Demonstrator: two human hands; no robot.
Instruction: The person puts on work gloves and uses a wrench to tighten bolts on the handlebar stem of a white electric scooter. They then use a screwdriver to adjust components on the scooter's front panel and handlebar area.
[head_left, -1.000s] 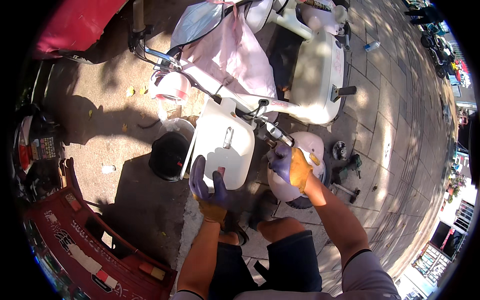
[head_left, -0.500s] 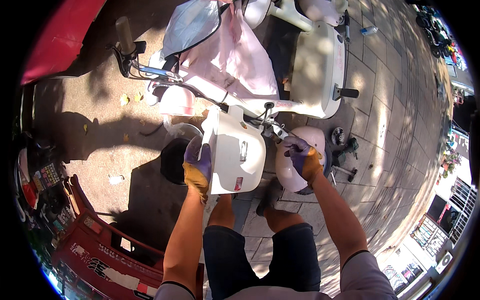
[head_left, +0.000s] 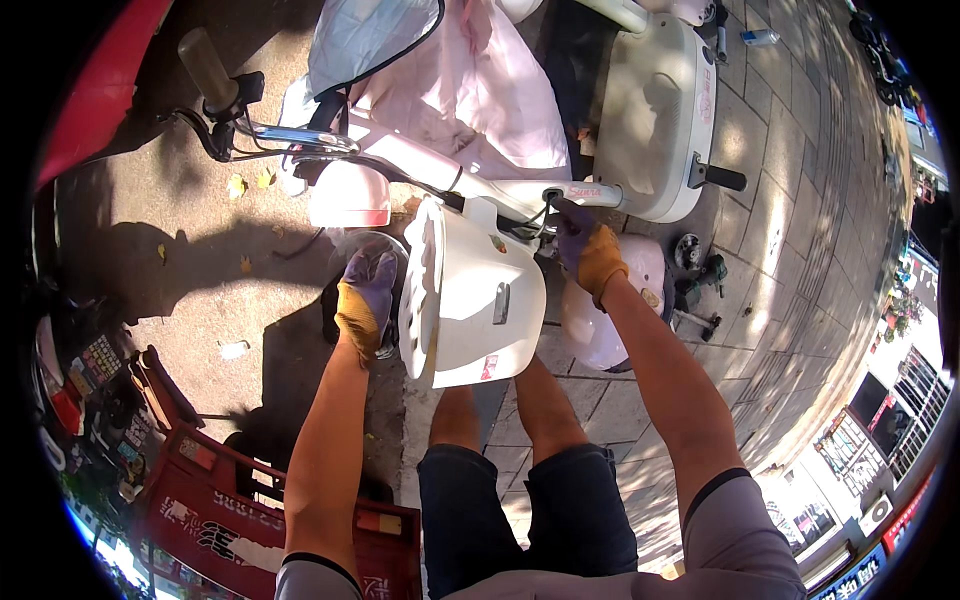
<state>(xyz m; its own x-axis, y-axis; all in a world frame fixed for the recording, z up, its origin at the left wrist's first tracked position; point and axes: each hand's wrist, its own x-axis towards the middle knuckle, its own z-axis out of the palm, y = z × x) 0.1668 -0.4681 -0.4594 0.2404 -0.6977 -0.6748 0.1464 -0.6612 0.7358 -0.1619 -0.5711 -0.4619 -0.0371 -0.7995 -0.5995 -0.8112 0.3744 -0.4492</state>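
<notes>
Both my hands wear purple and yellow gloves. In front of me a white plastic, box-shaped part (head_left: 478,300) with a slot and small red label sits against the white frame (head_left: 510,192) of a scooter. My left hand (head_left: 367,300) is just left of its wavy rim, fingers curled up beside a clear, bag-like thing (head_left: 378,240); what they hold, if anything, is hidden. My right hand (head_left: 592,255) reaches to the frame, fingers bent together by a black cable (head_left: 546,205); their tips are hard to make out. A pink rounded shell (head_left: 600,320) lies below my right wrist.
A handlebar (head_left: 212,85) sticks out upper left, above a pink rounded piece (head_left: 350,195). A pink quilted cover (head_left: 470,100) drapes over the scooter; a white box body (head_left: 655,120) stands right. Tools (head_left: 708,325) lie on the paving. A red cart (head_left: 215,510) stands lower left.
My left hand has come off the white part's rim and moved left. My right hand has moved up and left to the frame. The white part is slightly tilted, and the view has shifted.
</notes>
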